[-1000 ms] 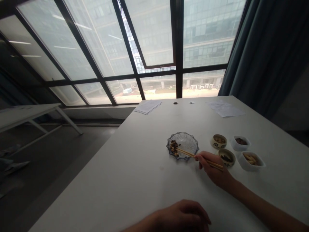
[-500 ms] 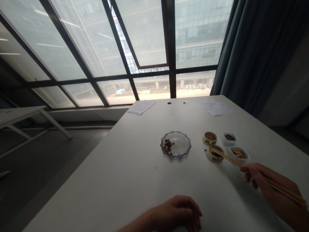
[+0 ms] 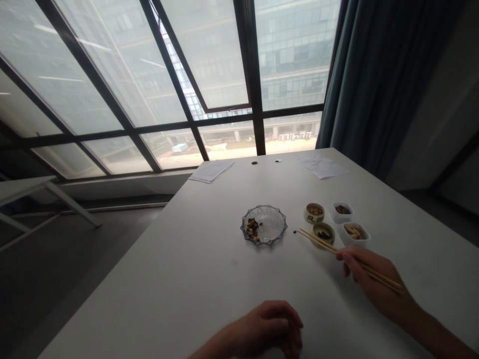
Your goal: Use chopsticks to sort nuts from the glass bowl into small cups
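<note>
Our right hand (image 3: 374, 281) grips a pair of wooden chopsticks (image 3: 318, 242), their tips just beside the small bowl of dark food (image 3: 324, 233) and apart from the glass dish (image 3: 264, 225) of brown morsels. Our left hand (image 3: 265, 326) lies loosely curled and empty on the table (image 3: 168, 259). We seem between pickings; the next pick calls for steadily closing the tips.

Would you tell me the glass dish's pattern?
The glass dish has radiating ribs; head view.

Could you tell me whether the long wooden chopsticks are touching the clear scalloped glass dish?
No, the long wooden chopsticks in the right hand end short of the clear scalloped glass dish.
</note>
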A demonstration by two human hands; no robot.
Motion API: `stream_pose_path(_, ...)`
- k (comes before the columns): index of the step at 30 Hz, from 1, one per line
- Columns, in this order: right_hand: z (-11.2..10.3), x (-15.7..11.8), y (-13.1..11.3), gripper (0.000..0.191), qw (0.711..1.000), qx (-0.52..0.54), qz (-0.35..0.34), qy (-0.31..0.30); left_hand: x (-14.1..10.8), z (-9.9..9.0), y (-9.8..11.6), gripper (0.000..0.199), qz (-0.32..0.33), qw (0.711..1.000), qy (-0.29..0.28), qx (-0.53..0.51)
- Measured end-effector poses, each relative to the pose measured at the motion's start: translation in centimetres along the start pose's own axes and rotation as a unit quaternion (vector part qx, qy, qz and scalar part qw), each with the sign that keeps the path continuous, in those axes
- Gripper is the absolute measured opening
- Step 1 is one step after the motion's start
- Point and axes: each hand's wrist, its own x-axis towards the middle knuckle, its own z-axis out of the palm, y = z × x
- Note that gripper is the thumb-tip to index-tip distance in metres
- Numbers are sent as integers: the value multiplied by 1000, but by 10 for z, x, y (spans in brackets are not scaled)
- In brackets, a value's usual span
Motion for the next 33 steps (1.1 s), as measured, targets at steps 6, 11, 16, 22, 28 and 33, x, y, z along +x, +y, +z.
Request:
stream_pose_path(6,37,17,10,34,999,23,-23,-40,1,-1,-2,45,0,1000,3,4)
stream_pose_path(11,41,15,19,32,999,23,-20,-35,1,-3,-3,42,-1,1000,1,0)
stream_pose_path(16,39,10,21,30,999,22,-25,-32,0,-1,-2,44,-2,1000,2,-5)
stream_pose_path(22,40,13,22,27,999,17,-30,-27,0,-1,-2,41,-1,1000,3,-5)
stream_pose_path(28,42,16,25,28,998,28,-36,-47,0,-3,-3,41,-1,1000,-2,1)
stream_pose_path(33,44,14,26,32,998,29,-25,-50,0,-3,-3,42,-1,1000,-2,3)
